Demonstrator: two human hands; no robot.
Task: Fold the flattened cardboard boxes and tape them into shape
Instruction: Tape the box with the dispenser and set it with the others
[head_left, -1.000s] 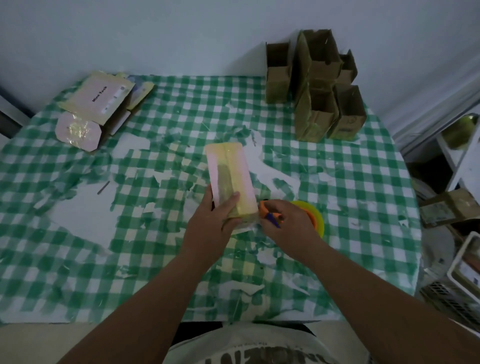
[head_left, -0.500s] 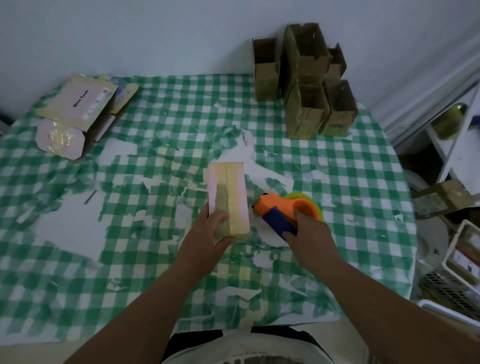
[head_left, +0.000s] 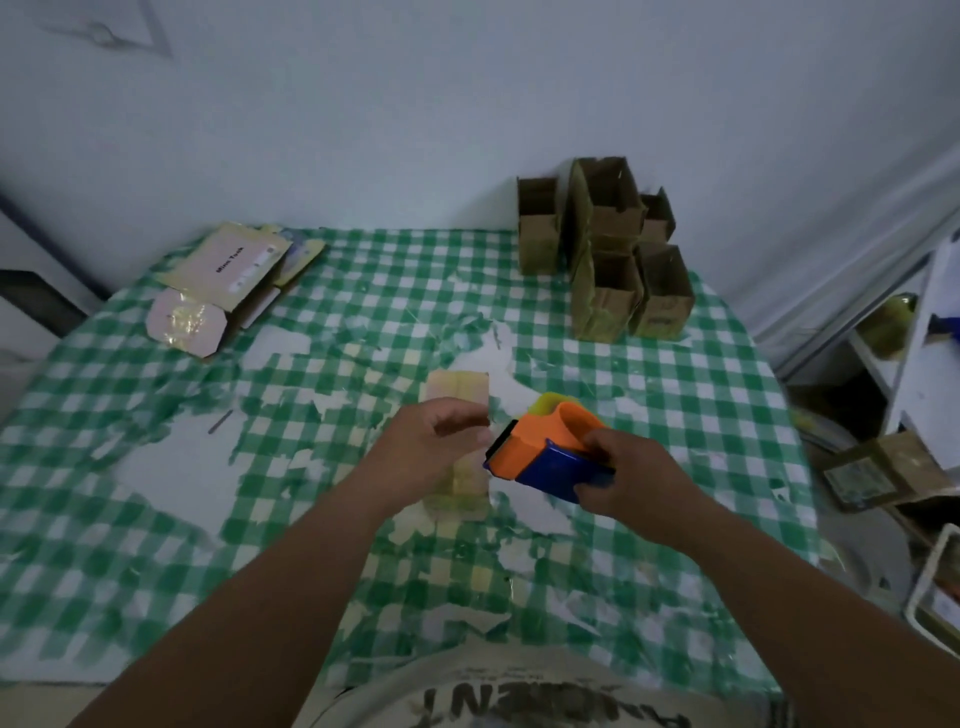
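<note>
One box (head_left: 457, 483) lengthwise away, dispenser (head_left: 545, 452) leftward

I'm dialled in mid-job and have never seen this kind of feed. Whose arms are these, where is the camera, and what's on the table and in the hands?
There is no machine here: a person works with bare hands, and the single camera sits on their head, looking forward and down, so both arms reach in from the bottom. The left hand is over a folded cardboard box lying on the green checked tablecloth; whether it grips the box is unclear. The right hand holds an orange and blue tape dispenser beside that box. At the back right stand finished brown boxes against the wall. At the back left lies a pile of flattened boxes.
</note>
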